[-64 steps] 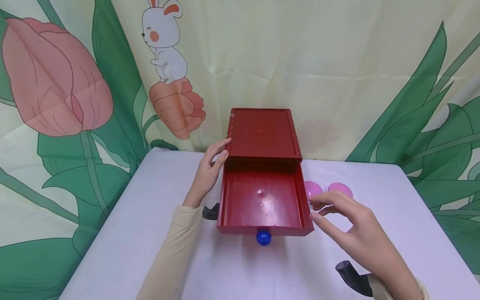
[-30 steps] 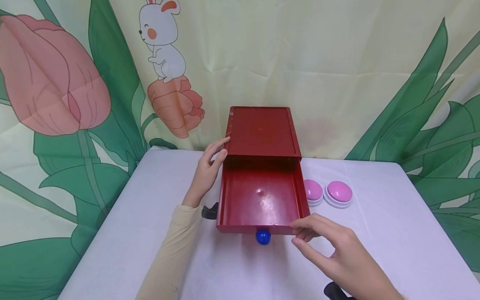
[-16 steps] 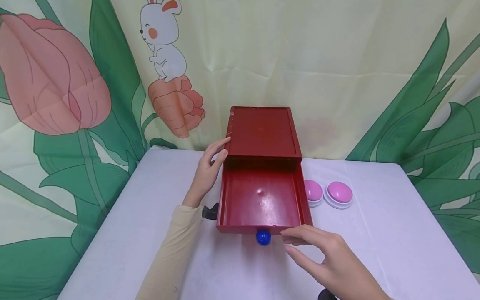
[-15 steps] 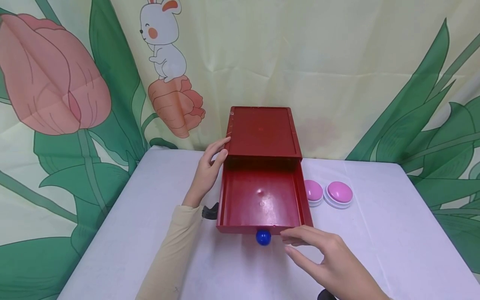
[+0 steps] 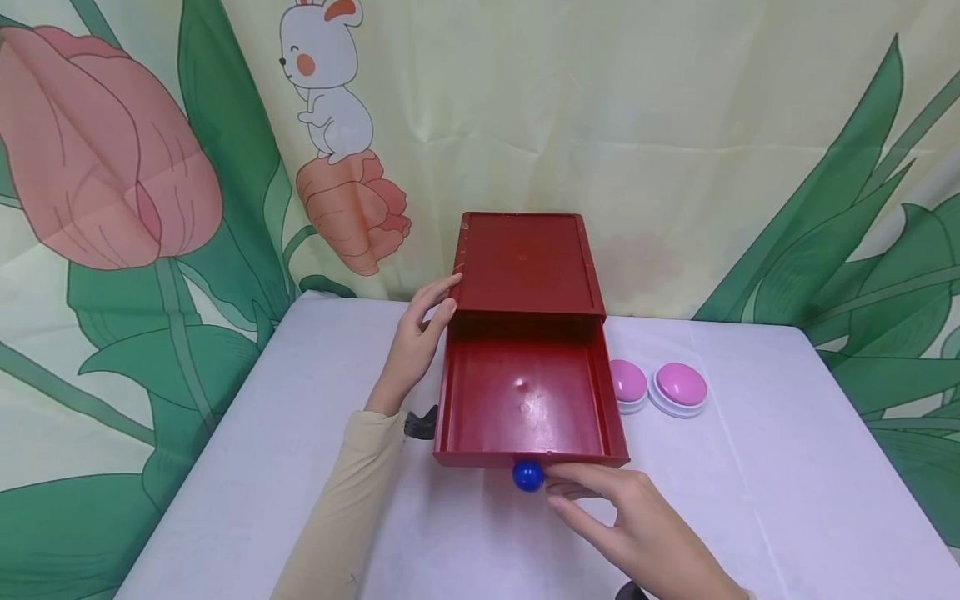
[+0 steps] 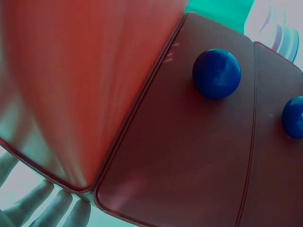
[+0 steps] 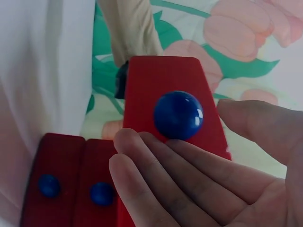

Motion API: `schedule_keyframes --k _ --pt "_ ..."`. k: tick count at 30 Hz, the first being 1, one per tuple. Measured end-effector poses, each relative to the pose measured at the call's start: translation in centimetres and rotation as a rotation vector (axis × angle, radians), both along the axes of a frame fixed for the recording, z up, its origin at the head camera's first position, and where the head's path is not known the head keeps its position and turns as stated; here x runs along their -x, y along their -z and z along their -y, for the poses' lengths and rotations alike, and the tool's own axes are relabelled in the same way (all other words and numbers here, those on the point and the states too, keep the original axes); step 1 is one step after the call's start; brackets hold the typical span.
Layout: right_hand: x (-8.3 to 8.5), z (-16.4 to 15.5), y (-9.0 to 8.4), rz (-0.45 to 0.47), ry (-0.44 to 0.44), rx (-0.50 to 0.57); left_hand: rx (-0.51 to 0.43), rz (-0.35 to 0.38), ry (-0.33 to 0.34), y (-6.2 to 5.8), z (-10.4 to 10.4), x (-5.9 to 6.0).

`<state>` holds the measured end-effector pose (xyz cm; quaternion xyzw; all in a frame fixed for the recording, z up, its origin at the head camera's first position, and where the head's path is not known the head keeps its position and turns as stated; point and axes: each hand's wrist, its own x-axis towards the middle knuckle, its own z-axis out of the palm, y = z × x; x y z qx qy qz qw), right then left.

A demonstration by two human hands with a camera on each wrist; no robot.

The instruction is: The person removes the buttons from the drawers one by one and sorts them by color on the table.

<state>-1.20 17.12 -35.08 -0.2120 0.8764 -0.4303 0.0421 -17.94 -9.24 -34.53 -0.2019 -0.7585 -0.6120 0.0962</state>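
Red drawer [image 5: 525, 412] extends from the front of its cabinet [image 5: 522, 265] on the bench [image 5: 330, 375]. Left hand [image 5: 411, 346] lies loosely extended against the cabinet's left side; right hand [image 5: 633, 517] is unclenched, grasping nothing, beside the blue knob [image 5: 528, 476] (contact unclear). Likely best: pinch the knob squarely, brace the cabinet, keep force straight.

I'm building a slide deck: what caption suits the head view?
Left hand at the red cabinet, right hand beside the blue knob of its open drawer.
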Motion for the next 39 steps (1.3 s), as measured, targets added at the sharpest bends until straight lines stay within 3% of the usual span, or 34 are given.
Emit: schedule_keyframes --k 4,7,19,28,39 --pt "0.2 0.4 0.3 -0.033 0.022 0.008 -0.007 0.0 -0.001 0.0 0.0 -0.1" --pt "0.3 0.6 0.5 0.0 0.038 0.011 -0.016 -0.002 -0.004 0.0 -0.1 0.0" --pt "1.3 1.3 1.9 0.256 -0.014 0.083 -0.013 0.006 0.002 0.2 0.0 0.2" --pt "1.6 1.7 2.8 0.295 -0.021 0.152 -0.016 0.004 -0.002 0.5 0.1 0.3" --pt "1.7 2.3 2.9 0.361 0.049 0.237 -0.01 -0.022 0.0 0.3 0.0 0.1"
